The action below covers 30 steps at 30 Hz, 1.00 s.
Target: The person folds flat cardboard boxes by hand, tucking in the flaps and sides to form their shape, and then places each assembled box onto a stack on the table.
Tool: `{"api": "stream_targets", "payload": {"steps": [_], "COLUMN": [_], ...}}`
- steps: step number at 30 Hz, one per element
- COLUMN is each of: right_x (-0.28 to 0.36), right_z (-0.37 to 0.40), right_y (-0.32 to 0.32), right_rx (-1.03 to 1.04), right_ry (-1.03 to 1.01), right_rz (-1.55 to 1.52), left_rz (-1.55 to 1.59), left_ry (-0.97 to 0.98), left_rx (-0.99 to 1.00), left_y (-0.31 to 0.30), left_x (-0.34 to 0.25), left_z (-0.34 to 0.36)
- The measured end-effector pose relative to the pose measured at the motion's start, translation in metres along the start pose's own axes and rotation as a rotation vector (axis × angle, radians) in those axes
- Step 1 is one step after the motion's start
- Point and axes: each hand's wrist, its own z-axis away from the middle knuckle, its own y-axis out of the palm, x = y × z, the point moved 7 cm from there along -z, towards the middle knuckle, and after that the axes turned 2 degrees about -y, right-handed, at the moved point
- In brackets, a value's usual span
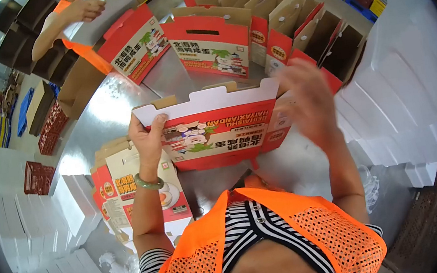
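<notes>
In front of me is a red and white printed cardboard carton (218, 131), upside down, with its flaps facing up. My left hand (149, 140) grips its upper left corner, thumb on the printed face. My right hand (308, 98) is blurred by motion beside the carton's right end; whether it touches the cardboard cannot be made out. Below my left forearm lies a stack of flattened cartons (151, 193) with the same kind of print.
Opened cartons with handle slots (209, 48) stand across the metal table (98, 111). White foam boxes are stacked at right (397, 94) and more white stacks (23, 220) at left. Another person's hand (81, 11) is at the far side, beside a white panel.
</notes>
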Motion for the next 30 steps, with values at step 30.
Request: {"api": "stream_targets", "payload": {"steps": [30], "right_x": [0.06], "right_z": [-0.006], "right_y": [0.011], "right_rx": [0.471], "right_ry": [-0.31], "right_rz": [-0.18], "left_rz": [-0.939], "left_ry": [1.008], "left_rx": [1.483], "left_y": [0.077], "left_x": [-0.138], "left_z": [0.043]}}
